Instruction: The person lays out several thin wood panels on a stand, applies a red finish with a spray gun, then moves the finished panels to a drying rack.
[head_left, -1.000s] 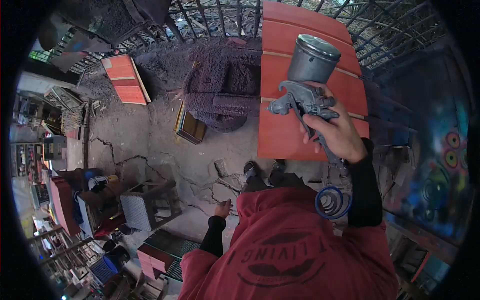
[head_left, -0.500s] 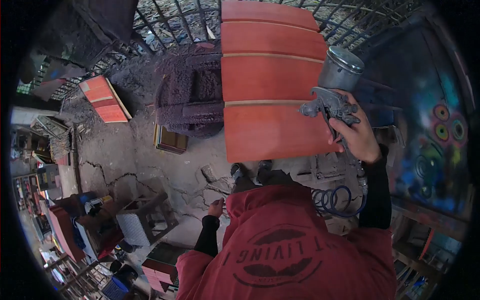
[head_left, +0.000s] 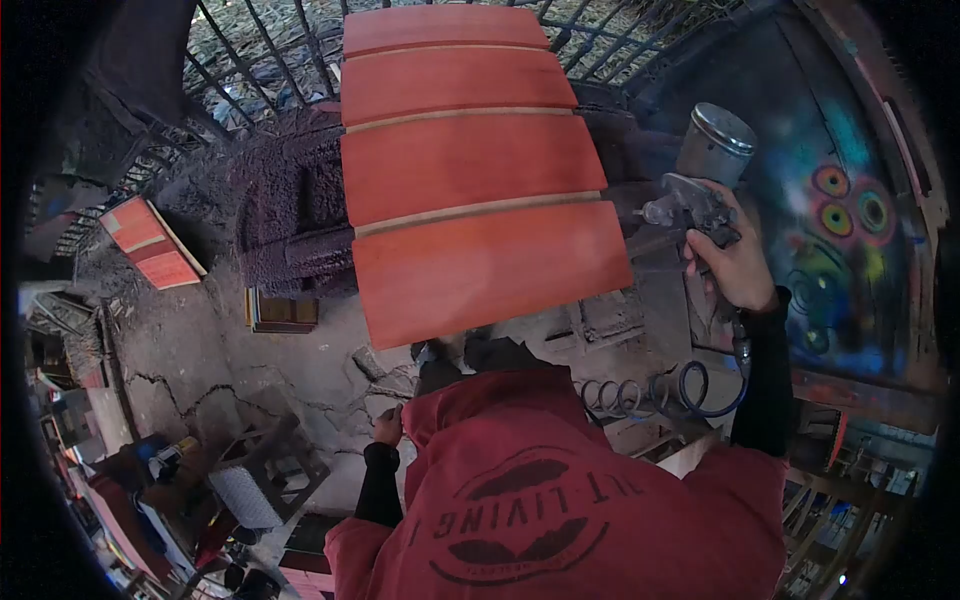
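Wrapped round the handle of a metal spray gun is my right hand, at the right of the view. The gun has a silver cup on top, and its nozzle points left. A coiled blue hose hangs below it. Four orange-red panels lie in a row, with pale strips between them, left of the gun and apart from it. My left hand is low beside my body, fingers curled near the red shirt; what it holds, if anything, is too small to tell.
A dark, crusted support stands under and beside the panels. Another orange panel leans at the left. A metal stool stands lower left on the cracked floor. Behind is a barred fence; a paint-marked board stands at the right.
The view has shifted, so the panels appear further left and lower. My right hand and the spray gun have moved right, off the panels' edge. My left hand remains low by my body.
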